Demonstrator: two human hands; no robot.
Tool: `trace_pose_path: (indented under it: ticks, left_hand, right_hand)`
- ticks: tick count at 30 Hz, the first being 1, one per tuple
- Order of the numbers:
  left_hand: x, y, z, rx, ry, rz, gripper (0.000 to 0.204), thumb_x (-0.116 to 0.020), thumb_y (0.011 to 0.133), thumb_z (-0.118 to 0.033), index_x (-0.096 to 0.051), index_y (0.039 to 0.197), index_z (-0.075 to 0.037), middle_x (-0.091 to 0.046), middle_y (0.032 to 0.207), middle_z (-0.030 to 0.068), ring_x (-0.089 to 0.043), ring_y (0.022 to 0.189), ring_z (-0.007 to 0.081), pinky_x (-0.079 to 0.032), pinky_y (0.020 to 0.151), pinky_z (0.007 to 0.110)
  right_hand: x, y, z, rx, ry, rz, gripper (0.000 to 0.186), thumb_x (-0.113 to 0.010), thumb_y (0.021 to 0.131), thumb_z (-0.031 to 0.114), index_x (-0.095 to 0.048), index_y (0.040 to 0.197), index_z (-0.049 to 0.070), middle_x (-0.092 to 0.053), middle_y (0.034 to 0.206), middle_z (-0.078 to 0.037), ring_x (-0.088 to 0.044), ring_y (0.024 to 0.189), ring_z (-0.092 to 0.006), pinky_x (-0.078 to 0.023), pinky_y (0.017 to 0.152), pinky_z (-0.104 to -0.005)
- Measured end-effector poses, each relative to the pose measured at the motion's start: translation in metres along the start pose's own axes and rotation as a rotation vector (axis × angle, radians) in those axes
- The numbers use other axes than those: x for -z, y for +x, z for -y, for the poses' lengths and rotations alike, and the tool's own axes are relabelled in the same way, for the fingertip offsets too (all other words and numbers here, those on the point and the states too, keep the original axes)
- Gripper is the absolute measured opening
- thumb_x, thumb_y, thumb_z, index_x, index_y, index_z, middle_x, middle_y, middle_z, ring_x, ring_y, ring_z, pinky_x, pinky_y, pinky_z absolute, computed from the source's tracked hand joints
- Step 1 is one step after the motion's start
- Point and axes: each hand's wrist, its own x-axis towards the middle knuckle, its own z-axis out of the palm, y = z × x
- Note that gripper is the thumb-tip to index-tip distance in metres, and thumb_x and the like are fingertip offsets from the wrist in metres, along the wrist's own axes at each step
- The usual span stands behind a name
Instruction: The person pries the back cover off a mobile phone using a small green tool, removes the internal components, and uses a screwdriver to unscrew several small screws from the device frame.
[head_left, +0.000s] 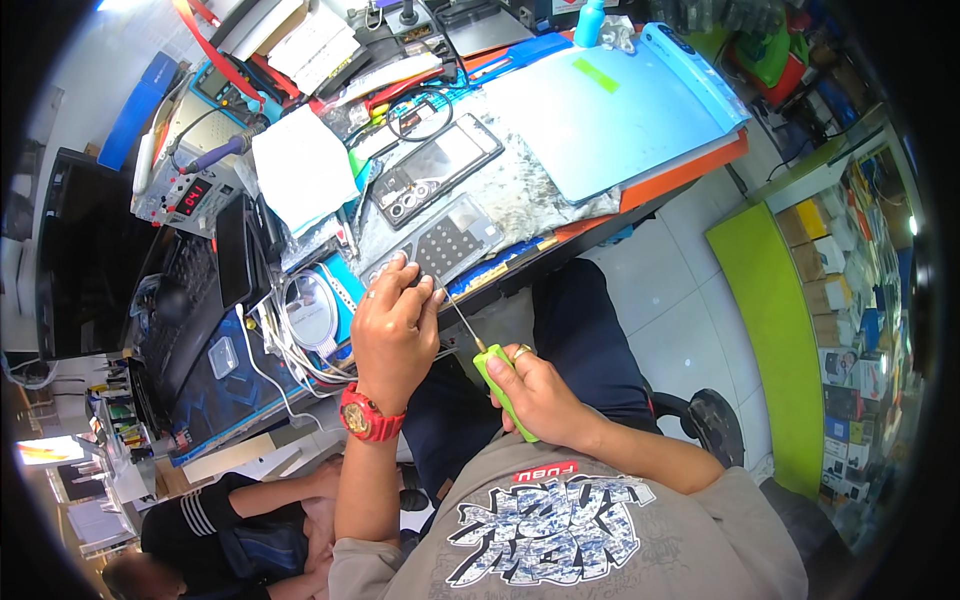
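Note:
A flat, clear phone case [443, 243] with dark dots lies at the table's near edge. The bent fingers of my left hand [392, 322] grip its near left end and hide that part. My right hand [535, 395] is closed round the green handle of a screwdriver-like tool [463, 322]. The tool's long thin metal shaft points away, up to my left fingertips, where its tip is hard to make out. Just beyond the case lies a phone frame [440, 168] with its camera rings at the near left end.
A light blue board [620, 115] lies at the right of the worktable. White cables [318, 320], a bench device with a red display [187, 198] and a monitor [90, 255] crowd the left. Another person [255, 535] sits at lower left. A glass display case [840, 300] stands right.

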Motion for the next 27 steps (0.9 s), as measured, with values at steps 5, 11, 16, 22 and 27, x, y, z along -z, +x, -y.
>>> trace_pose_path:
  ticks: [5,11,16,22,27]
  left_hand:
    - [0.001,-0.002,0.002,-0.013,0.021,0.010,0.014,-0.080,0.086,-0.001,-0.077,0.100,0.001,-0.074,0.111,0.0185,-0.070,0.119,0.0376,-0.057,0.098,0.045]
    - [0.003,0.001,0.001,-0.025,0.015,0.013,0.012,-0.079,0.087,-0.002,-0.077,0.098,0.001,-0.074,0.110,0.0188,-0.070,0.118,0.0379,-0.058,0.095,0.045]
    - [0.003,0.004,-0.002,0.011,0.005,0.010,0.011,-0.081,0.085,-0.002,-0.077,0.094,0.002,-0.074,0.107,0.0184,-0.072,0.115,0.0370,-0.059,0.089,0.044]
    - [0.002,0.006,-0.008,0.071,0.003,0.010,0.010,-0.082,0.084,-0.004,-0.076,0.091,0.001,-0.074,0.106,0.0170,-0.071,0.115,0.0366,-0.057,0.093,0.045]
    - [0.003,0.006,-0.011,0.018,0.134,-0.008,0.012,-0.080,0.087,-0.008,-0.075,0.096,-0.001,-0.073,0.109,0.0154,-0.067,0.121,0.0398,-0.045,0.111,0.054]
  right_hand:
    - [-0.002,-0.002,0.003,-0.049,0.035,0.011,0.047,-0.049,0.112,0.046,-0.057,0.111,-0.001,-0.058,0.076,-0.005,-0.060,0.051,-0.0111,-0.049,0.047,-0.0275]
    - [-0.003,-0.001,-0.001,-0.045,0.072,-0.003,0.047,-0.049,0.112,0.045,-0.057,0.112,0.000,-0.058,0.077,-0.005,-0.060,0.051,-0.0115,-0.049,0.046,-0.0275]
    - [0.000,0.002,-0.002,-0.021,0.053,-0.046,0.046,-0.049,0.112,0.045,-0.058,0.114,-0.001,-0.059,0.076,-0.005,-0.061,0.051,-0.0118,-0.050,0.046,-0.0277]
    - [0.010,0.006,-0.002,0.055,0.032,-0.115,0.046,-0.049,0.112,0.045,-0.058,0.116,0.000,-0.060,0.075,-0.004,-0.061,0.051,-0.0117,-0.050,0.048,-0.0280]
    - [0.021,-0.006,0.008,0.132,-0.097,-0.072,0.042,-0.053,0.112,0.040,-0.058,0.122,-0.001,-0.062,0.077,-0.004,-0.062,0.057,-0.0109,-0.051,0.055,-0.0280]
